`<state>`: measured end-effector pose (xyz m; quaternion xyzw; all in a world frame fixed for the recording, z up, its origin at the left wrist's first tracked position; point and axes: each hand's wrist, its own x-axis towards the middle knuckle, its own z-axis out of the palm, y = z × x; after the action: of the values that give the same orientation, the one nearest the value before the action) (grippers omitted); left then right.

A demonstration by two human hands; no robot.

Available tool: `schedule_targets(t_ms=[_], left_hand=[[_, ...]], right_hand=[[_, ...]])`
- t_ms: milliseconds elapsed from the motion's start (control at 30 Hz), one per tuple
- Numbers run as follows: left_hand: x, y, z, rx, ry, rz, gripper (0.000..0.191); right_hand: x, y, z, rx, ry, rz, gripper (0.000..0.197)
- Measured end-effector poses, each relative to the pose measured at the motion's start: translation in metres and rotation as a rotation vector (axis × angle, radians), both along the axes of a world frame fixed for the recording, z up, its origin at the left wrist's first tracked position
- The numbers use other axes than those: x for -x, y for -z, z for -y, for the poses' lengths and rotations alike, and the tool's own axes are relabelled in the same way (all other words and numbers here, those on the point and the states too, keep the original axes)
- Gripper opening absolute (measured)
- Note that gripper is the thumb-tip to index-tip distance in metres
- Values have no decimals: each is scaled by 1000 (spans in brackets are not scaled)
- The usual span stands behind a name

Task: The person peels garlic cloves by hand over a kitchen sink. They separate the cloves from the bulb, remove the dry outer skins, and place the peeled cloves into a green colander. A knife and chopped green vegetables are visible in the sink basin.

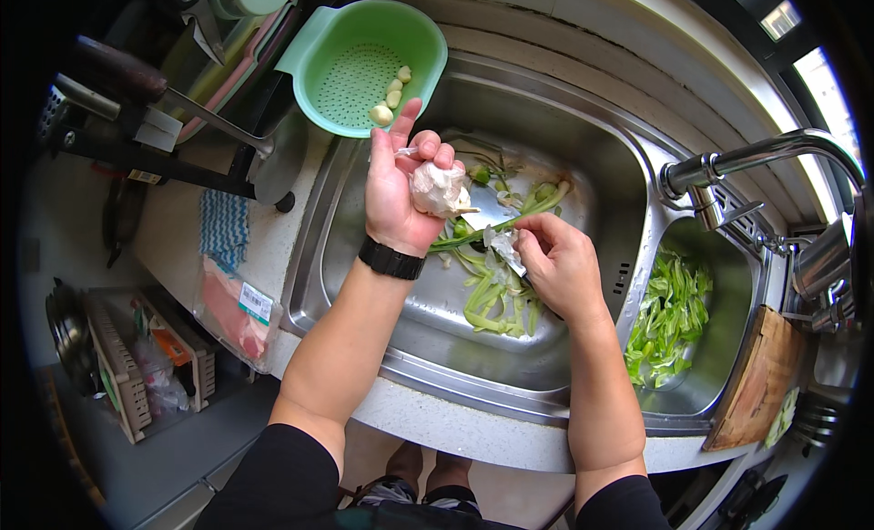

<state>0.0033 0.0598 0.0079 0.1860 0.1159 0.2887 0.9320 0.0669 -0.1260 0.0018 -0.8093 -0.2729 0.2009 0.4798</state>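
Over the large sink basin, my left hand is palm up with its fingers curled around a garlic bulb. A thin pale piece of skin lies between its fingers. My right hand, to the right and a little lower, pinches papery garlic skin between thumb and fingers; a blade-like metal piece shows just beneath, its handle hidden. Green vegetable trimmings lie on the basin floor below both hands. Several peeled garlic cloves rest in a green colander beyond my left hand.
The steel sink's rim borders the counter. Right of it, a small basin holds leafy greens beside a faucet and wooden cutting board. Packaged meat, a striped cloth and a utensil rack stand left.
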Motion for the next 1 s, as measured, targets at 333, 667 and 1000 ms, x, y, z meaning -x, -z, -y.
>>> schedule_targets(t_ms=[333, 667, 1000], left_hand=[[-1, 4, 13, -29, 312, -122, 50], [-3, 13, 48, -318, 372, -136, 50], [-2, 17, 47, -724, 460, -313, 22]], right_hand=[[3, -1, 0, -285, -30, -176, 28], [2, -7, -5, -470, 75, -409, 35], [-13, -2, 1, -321, 139, -387, 37]])
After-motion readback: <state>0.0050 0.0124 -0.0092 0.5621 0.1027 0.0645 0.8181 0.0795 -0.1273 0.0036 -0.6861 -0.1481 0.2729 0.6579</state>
